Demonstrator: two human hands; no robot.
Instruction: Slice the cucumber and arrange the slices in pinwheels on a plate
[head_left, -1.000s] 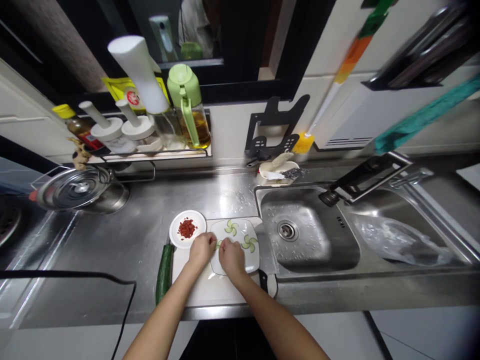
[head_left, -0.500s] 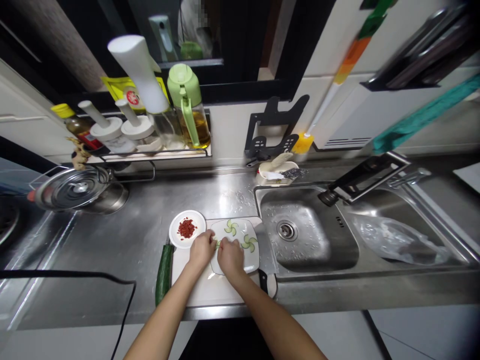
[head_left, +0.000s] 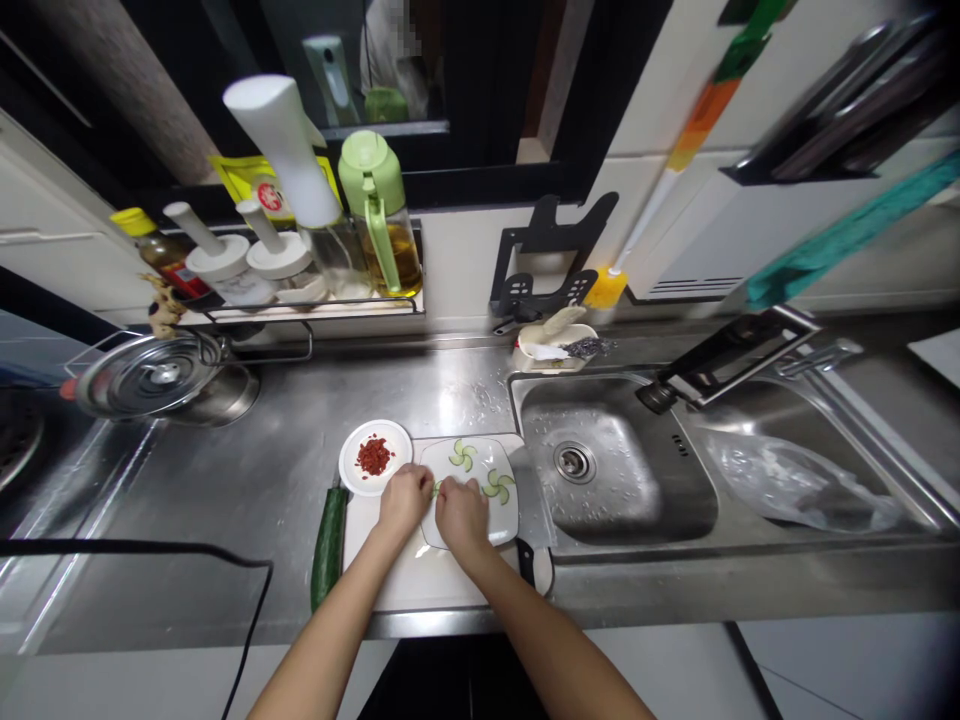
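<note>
A white square plate (head_left: 504,520) bears cucumber slices (head_left: 462,456) laid in small pinwheels at its far side and right. Over its left part my left hand (head_left: 407,497) is closed, fingertips pinched at the rim. My right hand (head_left: 461,512) is curled beside it, its fingertips pressed down on the plate. A bit of green cucumber shows between the two hands; the fingers cover most of it. Under the plate lies a white cutting board (head_left: 431,585). Left of the hands is a small white dish (head_left: 347,478) of chopped red pieces (head_left: 374,456).
A cucumber (head_left: 328,550) lies left of the board. A knife with a black handle (head_left: 526,565) lies at the board's right, beside the sink (head_left: 622,520). A lidded pot (head_left: 225,395) stands at the left, below a rack of seasoning jars and an oil bottle (head_left: 390,250).
My left hand's fingers have shifted slightly down and closer to my right hand. My right hand stays almost in place. The plate and the pinwheels have not moved.
</note>
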